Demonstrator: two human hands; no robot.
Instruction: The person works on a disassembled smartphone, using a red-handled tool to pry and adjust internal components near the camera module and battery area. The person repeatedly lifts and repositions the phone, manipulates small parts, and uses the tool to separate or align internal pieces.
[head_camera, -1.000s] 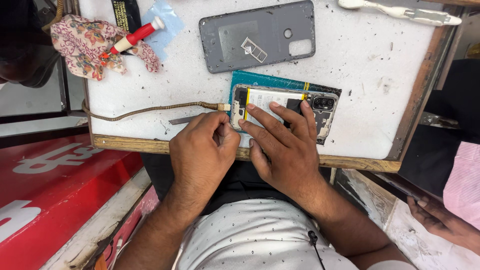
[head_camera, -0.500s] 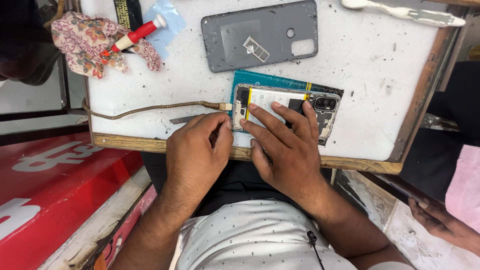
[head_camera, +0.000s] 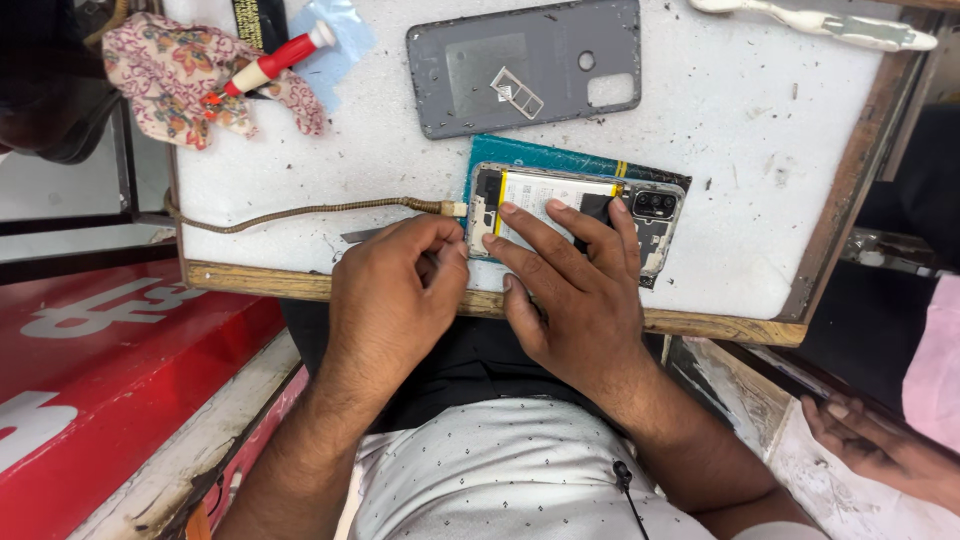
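Note:
An opened phone (head_camera: 640, 215) with its back off lies on a teal mat (head_camera: 560, 160), showing a white battery and the camera block. My right hand (head_camera: 575, 295) rests on it, fingers spread and pressing on the battery. A braided cable (head_camera: 300, 212) is plugged into the phone's left end. Just below that plug sits my left hand (head_camera: 395, 290), fingers pinched together at the phone's corner. A thin metal tool (head_camera: 352, 237) sticks out to the left from under that hand.
The grey back cover (head_camera: 450, 80) with a small tray piece on it lies on the white worktop (head_camera: 760, 130). A floral cloth (head_camera: 165, 80), a red-handled tool (head_camera: 270, 65), white tool (head_camera: 820, 20), wooden edge (head_camera: 250, 280), red counter (head_camera: 110, 360). Another person's hand (head_camera: 880, 445).
My left hand's fingers have curled in and pinched closer to the phone's left corner. My right hand stays pressed on the phone.

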